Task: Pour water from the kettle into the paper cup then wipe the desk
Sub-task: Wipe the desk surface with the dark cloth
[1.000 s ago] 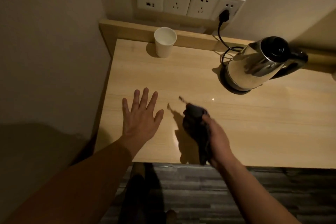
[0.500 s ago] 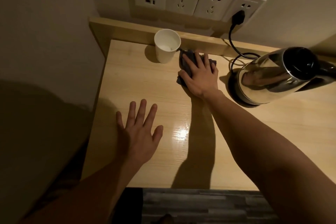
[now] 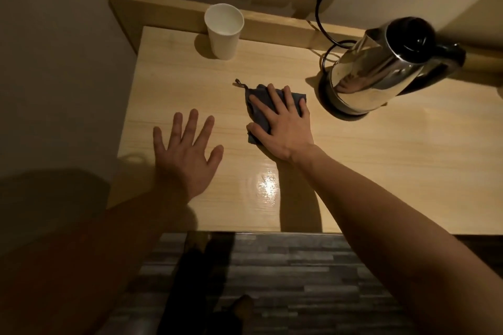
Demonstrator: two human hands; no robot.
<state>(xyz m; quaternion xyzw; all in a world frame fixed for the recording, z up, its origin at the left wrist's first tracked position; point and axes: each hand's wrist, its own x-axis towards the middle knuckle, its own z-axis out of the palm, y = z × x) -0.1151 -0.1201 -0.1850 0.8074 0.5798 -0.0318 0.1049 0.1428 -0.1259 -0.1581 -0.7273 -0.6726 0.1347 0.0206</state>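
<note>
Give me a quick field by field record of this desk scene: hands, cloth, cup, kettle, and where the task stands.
left hand: flat, fingers spread on desk, holding nothing
right hand: palm pressing cloth flat on desk
paper cup: upright, back left, near ledge
kettle: on its base, back right, plugged in
stage: wiping under way
</note>
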